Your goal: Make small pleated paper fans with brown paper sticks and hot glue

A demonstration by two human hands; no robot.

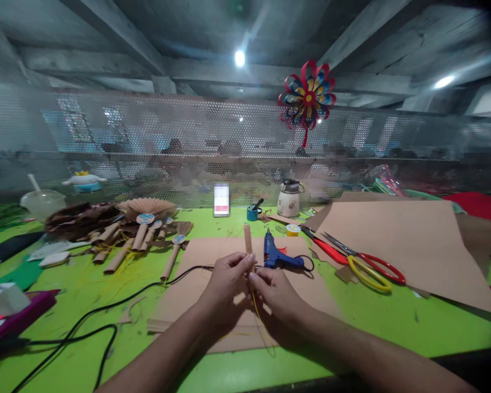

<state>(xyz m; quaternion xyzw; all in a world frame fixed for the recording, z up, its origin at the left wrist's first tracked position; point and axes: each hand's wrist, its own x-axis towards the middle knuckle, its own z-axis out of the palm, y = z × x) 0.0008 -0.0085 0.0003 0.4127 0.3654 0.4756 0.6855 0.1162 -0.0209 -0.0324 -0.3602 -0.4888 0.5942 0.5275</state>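
A small brown paper tube [247, 240] stands upright between my two hands, over a stack of brown paper sheets [213, 327]. The fingers of my left hand [231, 275] are closed around its lower part. My right hand [276, 289] pinches at the tube's bottom end, where a thin yellow string [256, 308] hangs down toward the paper. My fingertips hide the spot where string and tube meet. Just beyond my right hand lies a blue glue gun [276, 254], its nozzle pointing up and away.
Scissors [368, 267] and a red-handled knife [327, 248] lie to the right beside large brown sheets [405, 234]. Several paper tubes with fan tops [141, 234] lie at left. A black cord [118, 303] crosses the green table. A bottle [289, 199] stands behind.
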